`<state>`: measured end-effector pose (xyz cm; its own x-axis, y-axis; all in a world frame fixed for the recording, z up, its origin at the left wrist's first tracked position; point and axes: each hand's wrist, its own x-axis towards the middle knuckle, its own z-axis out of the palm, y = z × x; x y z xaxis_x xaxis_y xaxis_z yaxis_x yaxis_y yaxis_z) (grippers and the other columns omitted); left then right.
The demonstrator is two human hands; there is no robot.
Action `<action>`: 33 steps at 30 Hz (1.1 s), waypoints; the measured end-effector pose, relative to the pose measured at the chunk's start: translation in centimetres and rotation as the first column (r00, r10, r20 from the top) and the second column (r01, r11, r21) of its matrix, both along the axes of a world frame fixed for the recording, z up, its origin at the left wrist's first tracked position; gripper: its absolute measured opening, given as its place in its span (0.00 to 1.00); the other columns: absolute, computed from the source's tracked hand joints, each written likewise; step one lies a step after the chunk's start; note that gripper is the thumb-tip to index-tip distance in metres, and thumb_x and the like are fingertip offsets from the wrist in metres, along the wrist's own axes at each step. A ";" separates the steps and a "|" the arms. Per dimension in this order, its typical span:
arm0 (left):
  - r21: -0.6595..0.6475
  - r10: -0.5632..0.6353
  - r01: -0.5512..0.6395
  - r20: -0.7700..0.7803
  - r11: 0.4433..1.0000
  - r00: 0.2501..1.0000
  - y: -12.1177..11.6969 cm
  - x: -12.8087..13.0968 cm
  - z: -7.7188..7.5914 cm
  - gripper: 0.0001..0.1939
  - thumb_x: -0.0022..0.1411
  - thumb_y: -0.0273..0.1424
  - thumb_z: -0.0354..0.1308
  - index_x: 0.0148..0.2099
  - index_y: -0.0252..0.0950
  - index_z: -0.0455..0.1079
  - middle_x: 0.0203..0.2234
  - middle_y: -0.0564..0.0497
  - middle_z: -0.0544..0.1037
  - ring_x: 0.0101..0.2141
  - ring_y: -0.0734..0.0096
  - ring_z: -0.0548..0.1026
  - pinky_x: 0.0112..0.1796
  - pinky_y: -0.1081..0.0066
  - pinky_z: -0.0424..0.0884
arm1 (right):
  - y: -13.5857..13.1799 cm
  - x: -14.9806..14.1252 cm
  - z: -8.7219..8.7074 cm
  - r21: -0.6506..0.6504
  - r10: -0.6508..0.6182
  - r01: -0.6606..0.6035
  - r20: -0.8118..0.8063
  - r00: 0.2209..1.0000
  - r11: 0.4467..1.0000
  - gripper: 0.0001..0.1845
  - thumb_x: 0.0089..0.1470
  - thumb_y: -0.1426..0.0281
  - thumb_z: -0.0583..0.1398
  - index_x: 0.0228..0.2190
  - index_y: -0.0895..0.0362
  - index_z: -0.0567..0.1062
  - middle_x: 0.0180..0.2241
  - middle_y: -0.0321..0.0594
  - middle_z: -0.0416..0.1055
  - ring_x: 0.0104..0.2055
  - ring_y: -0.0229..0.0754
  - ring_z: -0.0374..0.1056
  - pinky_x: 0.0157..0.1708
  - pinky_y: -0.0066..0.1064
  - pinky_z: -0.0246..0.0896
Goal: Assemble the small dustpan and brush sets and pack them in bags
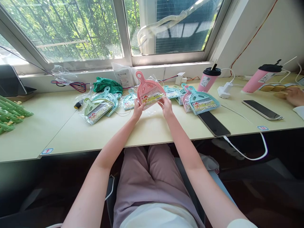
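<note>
Between my two hands a pink mini dustpan and brush set (152, 90) in clear plastic wrap is held upright above the table. My left hand (138, 109) grips its lower left corner, and my right hand (165, 105) grips the lower right one. A printed label runs along its bottom edge. To the left lie a green wrapped set (96, 110) and a blue one (111, 100). Behind the held set rest more blue sets, one of them (129, 99) partly covered. On the right a blue set (203, 100) overlaps a pink one (186, 98).
A black phone (215, 123) with a white cable lies at the front edge, partly under the right pile. Pink cups (206, 79) stand farther back. Another person's hand (294, 96) is at far right, near a second phone (262, 110). Green bamboo-like sticks (11, 114) lie far left.
</note>
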<state>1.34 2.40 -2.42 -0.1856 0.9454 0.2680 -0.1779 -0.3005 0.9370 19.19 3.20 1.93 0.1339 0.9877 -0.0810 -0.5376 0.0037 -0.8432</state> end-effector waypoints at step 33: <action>-0.091 -0.045 0.048 0.036 0.995 0.998 -1.0 1.3 0.5 0.28 0.53 0.30 0.73 0.49 0.43 0.59 0.43 0.50 0.81 0.52 0.55 0.81 0.55 0.51 0.78 | 0.1 1.1 -0.1 -0.056 -0.160 0.160 -0.006 0.987 0.986 0.31 0.46 0.85 0.65 0.52 0.57 0.81 0.44 0.39 0.84 0.45 0.37 0.79 0.42 0.25 0.76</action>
